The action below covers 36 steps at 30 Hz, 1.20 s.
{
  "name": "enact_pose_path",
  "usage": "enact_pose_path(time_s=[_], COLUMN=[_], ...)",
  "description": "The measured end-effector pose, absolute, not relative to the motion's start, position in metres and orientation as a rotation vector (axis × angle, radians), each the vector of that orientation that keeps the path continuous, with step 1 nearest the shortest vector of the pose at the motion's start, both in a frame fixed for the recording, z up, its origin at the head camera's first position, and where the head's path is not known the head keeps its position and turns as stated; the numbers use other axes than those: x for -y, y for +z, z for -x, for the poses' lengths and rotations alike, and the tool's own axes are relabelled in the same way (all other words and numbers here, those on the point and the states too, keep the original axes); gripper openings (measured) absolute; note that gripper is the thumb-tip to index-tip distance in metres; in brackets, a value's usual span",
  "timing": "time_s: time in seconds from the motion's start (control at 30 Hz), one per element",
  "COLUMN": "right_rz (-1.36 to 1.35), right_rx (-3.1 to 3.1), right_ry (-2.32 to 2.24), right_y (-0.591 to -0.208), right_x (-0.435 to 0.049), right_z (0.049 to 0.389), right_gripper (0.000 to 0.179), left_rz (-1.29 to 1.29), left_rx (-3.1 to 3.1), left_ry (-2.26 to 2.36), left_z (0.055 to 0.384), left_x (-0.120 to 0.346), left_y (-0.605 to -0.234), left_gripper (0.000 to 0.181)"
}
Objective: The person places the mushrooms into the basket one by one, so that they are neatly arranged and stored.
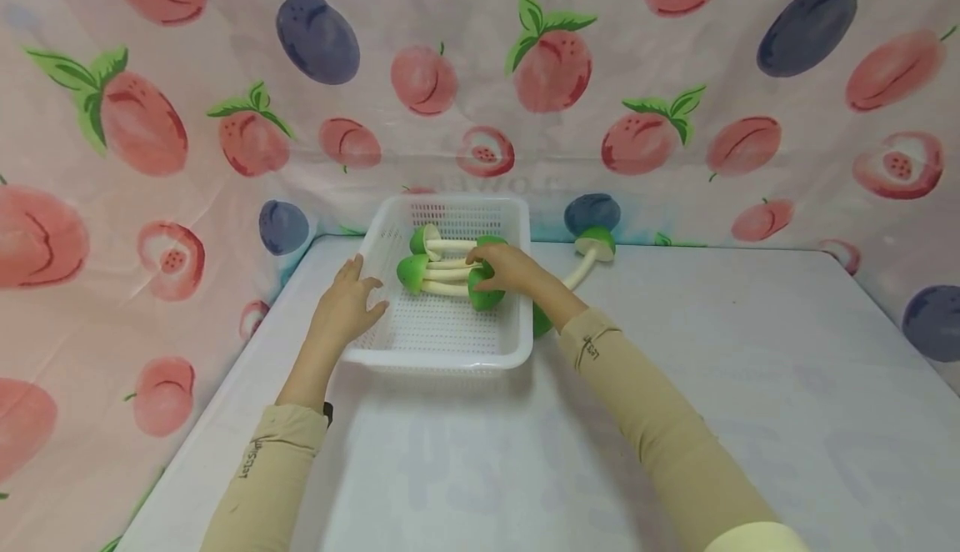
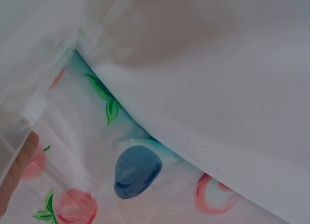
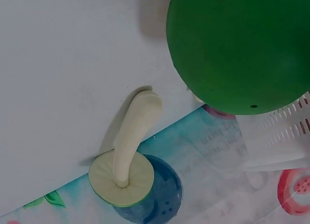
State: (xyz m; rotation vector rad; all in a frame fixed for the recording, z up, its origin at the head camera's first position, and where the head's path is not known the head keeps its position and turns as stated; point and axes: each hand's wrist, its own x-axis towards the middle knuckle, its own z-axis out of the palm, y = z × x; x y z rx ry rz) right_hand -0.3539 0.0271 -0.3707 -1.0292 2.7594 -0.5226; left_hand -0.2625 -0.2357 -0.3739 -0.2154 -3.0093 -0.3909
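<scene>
A white plastic basket (image 1: 442,360) holds several toy mushrooms (image 1: 412,273) with green caps and pale stems. My right hand (image 1: 513,273) reaches over the basket's right rim, its fingers curled round the green cap of a mushroom (image 1: 486,295) inside. My left hand (image 1: 341,306) lies at the left rim with fingers spread, some along the outer wall. In the left wrist view one finger (image 2: 22,163) shows straight against that wall. The right wrist view does not show the right hand's fingers.
Another mushroom (image 1: 596,248) stands cap-up at the back, right of the basket. A green cap (image 1: 542,320) lies close outside the basket's right wall, partly hidden by the right arm; it looms large in the right wrist view. A fruit-print cloth (image 1: 480,77) hangs behind the white table (image 1: 720,385).
</scene>
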Motion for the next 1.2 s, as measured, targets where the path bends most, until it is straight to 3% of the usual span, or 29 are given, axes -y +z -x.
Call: enact_pose_path(time_s=[0.3, 1.2], right_rz=[1.040, 0.945], right_rx=[-2.732, -2.774], right_ry=[-0.218, -0.219], right_y=[-0.3697, -0.3680], right_x=[-0.0267, -0.0222], right_z=[0.3470, 0.3481], right_gripper=[0.059, 0.062], left_rz=[0.212, 0.208], left_rx=[3.015, 3.018], left_ry=[-0.404, -0.411], left_z=[0.2614, 0.2633], left_x=[0.2341, 0.2354], left_y=[-0.3779, -0.3756], left_gripper=[0.039, 0.040])
